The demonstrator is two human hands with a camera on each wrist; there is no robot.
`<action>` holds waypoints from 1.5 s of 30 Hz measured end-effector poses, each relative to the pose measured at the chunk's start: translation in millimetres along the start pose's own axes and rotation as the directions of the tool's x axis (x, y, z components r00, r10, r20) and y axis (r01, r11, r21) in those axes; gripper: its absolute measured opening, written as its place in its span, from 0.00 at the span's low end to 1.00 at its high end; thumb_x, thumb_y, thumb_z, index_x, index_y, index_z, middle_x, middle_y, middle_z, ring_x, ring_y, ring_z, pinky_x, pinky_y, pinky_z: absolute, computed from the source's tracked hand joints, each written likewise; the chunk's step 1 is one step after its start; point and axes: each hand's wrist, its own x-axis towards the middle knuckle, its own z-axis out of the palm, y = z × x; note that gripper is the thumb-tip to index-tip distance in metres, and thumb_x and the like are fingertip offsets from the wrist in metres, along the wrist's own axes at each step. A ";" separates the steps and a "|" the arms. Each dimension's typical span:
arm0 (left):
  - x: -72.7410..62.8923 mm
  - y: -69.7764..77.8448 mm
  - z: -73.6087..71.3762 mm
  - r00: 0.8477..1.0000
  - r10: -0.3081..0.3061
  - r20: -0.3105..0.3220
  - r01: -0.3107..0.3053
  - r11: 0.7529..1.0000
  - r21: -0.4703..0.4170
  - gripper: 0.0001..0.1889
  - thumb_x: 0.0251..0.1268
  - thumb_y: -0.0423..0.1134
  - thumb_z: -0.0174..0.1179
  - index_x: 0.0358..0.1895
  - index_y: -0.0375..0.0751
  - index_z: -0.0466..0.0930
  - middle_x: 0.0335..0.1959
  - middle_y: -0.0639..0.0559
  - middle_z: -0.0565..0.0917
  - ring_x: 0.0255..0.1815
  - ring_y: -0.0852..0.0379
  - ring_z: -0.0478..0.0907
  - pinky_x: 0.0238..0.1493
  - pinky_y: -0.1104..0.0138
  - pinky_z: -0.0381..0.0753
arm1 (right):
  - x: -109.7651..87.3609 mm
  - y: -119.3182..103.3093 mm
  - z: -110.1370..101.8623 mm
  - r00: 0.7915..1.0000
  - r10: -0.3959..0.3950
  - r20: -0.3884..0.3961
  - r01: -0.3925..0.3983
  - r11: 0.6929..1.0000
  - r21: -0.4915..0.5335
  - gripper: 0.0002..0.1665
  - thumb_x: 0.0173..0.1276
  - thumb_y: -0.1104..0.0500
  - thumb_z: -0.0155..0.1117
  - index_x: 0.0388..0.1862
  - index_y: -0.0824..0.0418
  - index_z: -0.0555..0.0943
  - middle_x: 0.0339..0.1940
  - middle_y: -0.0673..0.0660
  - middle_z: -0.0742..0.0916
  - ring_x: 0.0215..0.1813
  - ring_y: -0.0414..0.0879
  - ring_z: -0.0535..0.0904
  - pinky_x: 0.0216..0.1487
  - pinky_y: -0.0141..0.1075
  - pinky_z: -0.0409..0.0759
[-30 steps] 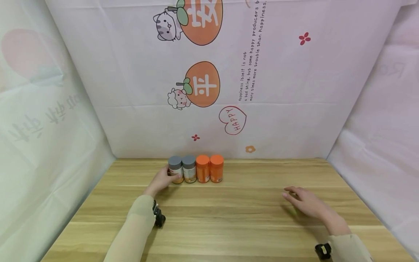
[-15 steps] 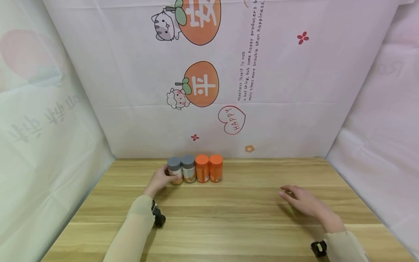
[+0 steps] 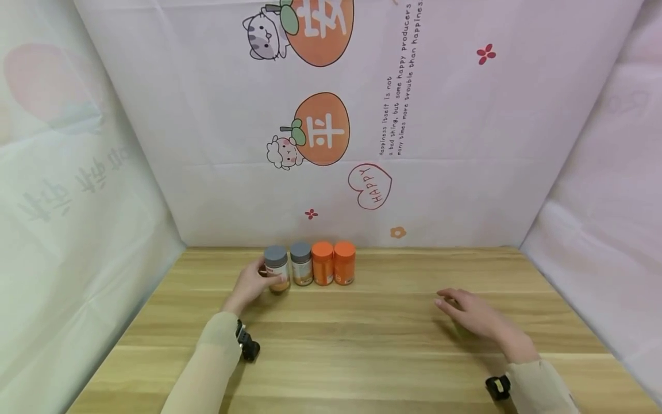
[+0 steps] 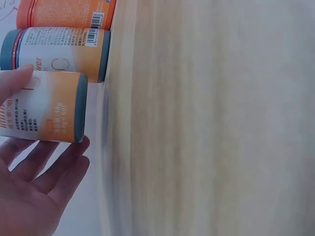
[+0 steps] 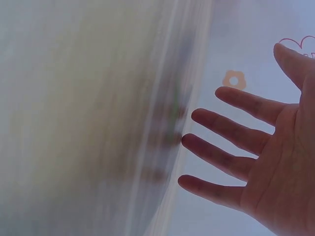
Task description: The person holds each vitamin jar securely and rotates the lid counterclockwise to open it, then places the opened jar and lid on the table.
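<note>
My left hand [image 3: 251, 286] grips a small supplement bottle [image 3: 277, 270] with a grey lid and a white and orange label, thumb on one side and fingers on the other. In the left wrist view the held bottle [image 4: 49, 105] shows its printed label and grey-green base. A narrow gap parts it from a matching grey-lidded bottle [image 3: 302, 265]. Beyond that stand two orange bottles [image 3: 323, 264] side by side with orange lids. Over the right part of the table hovers my right hand [image 3: 473, 313], holding nothing; the right wrist view shows its fingers [image 5: 221, 152] spread.
The wood-grain table [image 3: 362, 345] runs back to a white printed cloth [image 3: 439, 144]. More white cloth hangs along the left side [image 3: 93, 230] and the right side [image 3: 595, 230]. The bottles stand close to the back edge.
My left hand has drawn the held bottle slightly left and towards me, opening a gap beside the second grey-lidded bottle. My right hand has drifted a little to the left.
</note>
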 end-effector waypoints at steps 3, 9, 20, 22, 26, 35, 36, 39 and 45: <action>-3.4 3.2 0.0 1.000 0.022 0.008 -0.022 1.000 0.009 0.34 0.46 0.51 0.72 0.60 0.50 0.72 0.48 0.48 0.80 0.47 0.51 0.77 0.46 0.61 0.76 | 0.9 -2.1 1.8 1.000 -0.007 0.005 0.007 1.000 0.001 0.32 0.73 0.42 0.48 0.61 0.67 0.72 0.57 0.67 0.80 0.56 0.63 0.77 0.56 0.58 0.72; -12.3 12.3 1.5 0.999 0.038 0.011 -0.038 0.999 0.004 0.35 0.48 0.49 0.72 0.62 0.52 0.70 0.47 0.49 0.80 0.46 0.51 0.77 0.46 0.61 0.76 | 3.7 -6.2 6.5 1.000 -0.011 0.006 0.011 1.000 0.021 0.35 0.73 0.39 0.45 0.63 0.66 0.72 0.59 0.67 0.79 0.59 0.64 0.75 0.58 0.58 0.70; -27.4 28.3 6.9 0.995 0.102 0.018 -0.103 0.994 0.024 0.36 0.48 0.45 0.72 0.64 0.50 0.68 0.46 0.47 0.82 0.44 0.53 0.79 0.48 0.58 0.76 | 11.8 -20.8 6.7 0.999 -0.020 0.039 0.018 0.999 0.037 0.35 0.73 0.39 0.45 0.64 0.64 0.71 0.60 0.65 0.78 0.60 0.63 0.74 0.59 0.57 0.70; -29.4 30.3 9.3 0.992 0.122 0.020 -0.123 0.992 0.037 0.34 0.48 0.45 0.71 0.62 0.49 0.70 0.45 0.47 0.83 0.42 0.54 0.79 0.46 0.60 0.76 | 13.2 -23.5 7.5 0.999 -0.022 0.046 0.020 0.999 0.043 0.35 0.73 0.38 0.45 0.64 0.64 0.71 0.60 0.66 0.78 0.60 0.63 0.74 0.59 0.57 0.70; -32.6 34.0 14.6 0.989 0.146 0.028 -0.147 0.988 0.053 0.33 0.48 0.45 0.71 0.60 0.49 0.71 0.45 0.48 0.83 0.40 0.56 0.79 0.44 0.63 0.77 | 15.8 -28.2 9.8 0.998 -0.023 0.055 0.021 0.999 0.039 0.37 0.72 0.37 0.44 0.65 0.64 0.71 0.61 0.65 0.78 0.61 0.62 0.74 0.59 0.57 0.70; -39.4 42.6 22.8 0.983 0.179 0.035 -0.181 0.981 0.065 0.29 0.46 0.43 0.72 0.56 0.51 0.74 0.43 0.52 0.83 0.40 0.55 0.79 0.43 0.61 0.78 | 22.5 -41.5 17.3 0.997 -0.043 0.060 0.041 0.998 0.038 0.35 0.72 0.38 0.45 0.64 0.62 0.71 0.61 0.64 0.79 0.60 0.61 0.75 0.59 0.56 0.70; -40.4 44.1 23.6 0.983 0.183 0.036 -0.185 0.981 0.066 0.28 0.46 0.43 0.72 0.55 0.50 0.74 0.43 0.51 0.83 0.40 0.55 0.79 0.43 0.61 0.78 | 23.0 -42.8 18.2 0.997 -0.047 0.058 0.046 0.998 0.035 0.35 0.72 0.38 0.45 0.65 0.62 0.71 0.61 0.64 0.78 0.60 0.61 0.74 0.60 0.57 0.69; -43.0 48.0 26.4 0.982 0.187 0.039 -0.189 0.979 0.075 0.26 0.45 0.43 0.73 0.51 0.50 0.75 0.41 0.51 0.83 0.40 0.55 0.79 0.42 0.61 0.78 | 24.5 -46.5 21.0 0.997 -0.053 0.050 0.051 0.998 0.032 0.35 0.73 0.38 0.45 0.65 0.63 0.70 0.62 0.66 0.77 0.62 0.63 0.72 0.61 0.58 0.68; -46.1 54.9 33.2 0.981 0.189 0.040 -0.192 0.979 0.069 0.26 0.44 0.39 0.74 0.50 0.49 0.76 0.39 0.52 0.83 0.40 0.56 0.79 0.42 0.62 0.78 | 27.6 -53.3 26.4 0.997 -0.064 0.041 0.062 0.997 0.044 0.36 0.73 0.38 0.45 0.67 0.63 0.68 0.64 0.67 0.75 0.65 0.65 0.69 0.64 0.59 0.64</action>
